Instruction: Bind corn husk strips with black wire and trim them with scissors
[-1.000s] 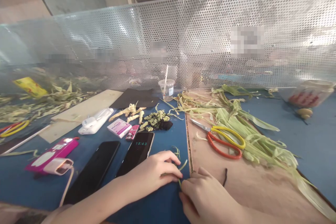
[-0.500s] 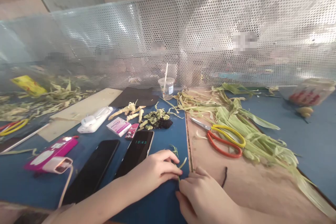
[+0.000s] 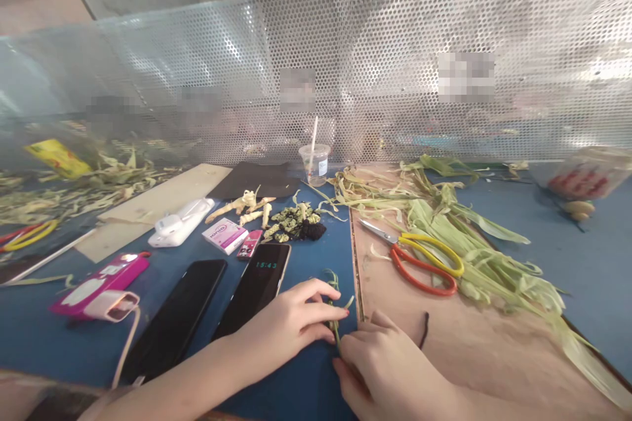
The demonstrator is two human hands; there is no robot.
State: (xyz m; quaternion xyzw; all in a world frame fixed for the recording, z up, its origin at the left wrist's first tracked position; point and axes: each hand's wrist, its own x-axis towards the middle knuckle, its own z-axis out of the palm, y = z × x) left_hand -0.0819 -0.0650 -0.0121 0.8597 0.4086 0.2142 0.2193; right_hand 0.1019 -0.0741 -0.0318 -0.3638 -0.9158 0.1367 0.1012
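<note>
A thin green strip of corn husk runs up the blue tabletop between my two hands, its far end curling into a loop. My left hand comes in from the left with bent fingers on the strip, the middle finger reaching across it towards a short pale end. Its thumb is hidden. Curled round the strip's near end, my right hand rests by the seam of the brown board; its fingertips are partly hidden. A short black piece of cord lies just right of this hand.
Red-and-yellow-handled scissors and loose corn husks lie on the board. Two phones, a pink power bank, small boxes and woven husk pieces sit left. A plastic cup stands before the perforated screen.
My left hand's fingers have spread apart slightly, with the middle finger stretched farther right over the strip. More of the strip shows between the hands. My right hand keeps its curled hold.
</note>
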